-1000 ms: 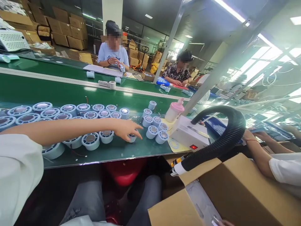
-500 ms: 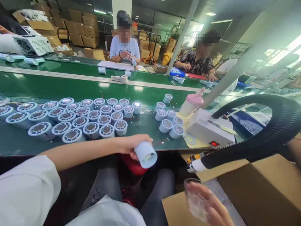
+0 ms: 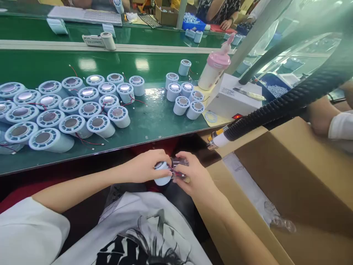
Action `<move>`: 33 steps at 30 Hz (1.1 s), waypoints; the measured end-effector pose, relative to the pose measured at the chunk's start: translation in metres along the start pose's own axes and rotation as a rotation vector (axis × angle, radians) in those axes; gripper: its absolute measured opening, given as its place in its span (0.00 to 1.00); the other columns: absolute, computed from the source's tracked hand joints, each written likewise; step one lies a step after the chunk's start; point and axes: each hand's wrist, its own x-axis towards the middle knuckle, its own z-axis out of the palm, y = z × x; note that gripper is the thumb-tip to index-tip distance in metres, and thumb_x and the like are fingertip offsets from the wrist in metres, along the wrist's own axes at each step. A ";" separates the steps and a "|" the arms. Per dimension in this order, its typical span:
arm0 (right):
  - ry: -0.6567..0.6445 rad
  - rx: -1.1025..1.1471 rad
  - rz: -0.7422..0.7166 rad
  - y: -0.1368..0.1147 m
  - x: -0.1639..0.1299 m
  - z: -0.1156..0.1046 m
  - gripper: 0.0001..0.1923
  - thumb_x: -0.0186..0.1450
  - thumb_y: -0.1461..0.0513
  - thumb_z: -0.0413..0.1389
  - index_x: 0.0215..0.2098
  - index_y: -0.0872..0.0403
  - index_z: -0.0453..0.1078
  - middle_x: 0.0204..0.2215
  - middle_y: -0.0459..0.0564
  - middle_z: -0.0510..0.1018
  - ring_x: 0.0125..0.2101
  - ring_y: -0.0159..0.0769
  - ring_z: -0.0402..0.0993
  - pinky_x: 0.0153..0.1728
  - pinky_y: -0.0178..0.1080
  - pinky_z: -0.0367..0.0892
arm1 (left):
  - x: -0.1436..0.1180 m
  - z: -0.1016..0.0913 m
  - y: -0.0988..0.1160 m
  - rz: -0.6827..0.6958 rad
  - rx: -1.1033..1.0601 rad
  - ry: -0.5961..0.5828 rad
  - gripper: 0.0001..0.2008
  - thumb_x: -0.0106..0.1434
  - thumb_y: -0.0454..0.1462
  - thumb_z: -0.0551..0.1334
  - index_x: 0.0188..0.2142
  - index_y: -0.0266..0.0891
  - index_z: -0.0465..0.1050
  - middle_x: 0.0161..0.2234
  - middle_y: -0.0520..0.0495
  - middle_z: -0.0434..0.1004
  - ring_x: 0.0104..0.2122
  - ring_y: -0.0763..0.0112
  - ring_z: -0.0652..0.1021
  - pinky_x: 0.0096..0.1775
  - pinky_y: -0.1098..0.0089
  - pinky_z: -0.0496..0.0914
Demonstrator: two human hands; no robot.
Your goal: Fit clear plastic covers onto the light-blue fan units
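Over my lap, my left hand (image 3: 156, 165) is closed around a light-blue cylindrical housing (image 3: 162, 179). Against its right end, my right hand (image 3: 190, 171) grips a clear plastic cup (image 3: 178, 162), with dark red wire visible around where the two parts meet. How far the cup sits over the housing I cannot tell, because my fingers cover the joint. On the bench just beyond stand several similar blue housings (image 3: 100, 125), with silvery discs on top and thin red and black wires.
A smaller group of housings (image 3: 181, 105) stands near a white box with a red-lit switch (image 3: 234, 99). A pink-lidded bottle (image 3: 215, 70) is behind it. A black corrugated hose (image 3: 275, 103) crosses above an open carton (image 3: 311, 162) at my right. A co-worker's hand (image 3: 226, 24) rests across the bench.
My right hand has come from over the carton with the clear cup and met my left hand. The blue housing has turned and moved lower. The view has tilted down.
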 end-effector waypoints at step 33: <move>0.151 0.452 0.022 0.006 -0.021 -0.004 0.18 0.56 0.62 0.65 0.45 0.49 0.72 0.54 0.53 0.73 0.52 0.44 0.72 0.52 0.46 0.69 | -0.013 0.028 -0.025 -0.052 -0.922 -0.055 0.33 0.55 0.38 0.68 0.58 0.45 0.59 0.56 0.39 0.65 0.42 0.64 0.77 0.35 0.67 0.76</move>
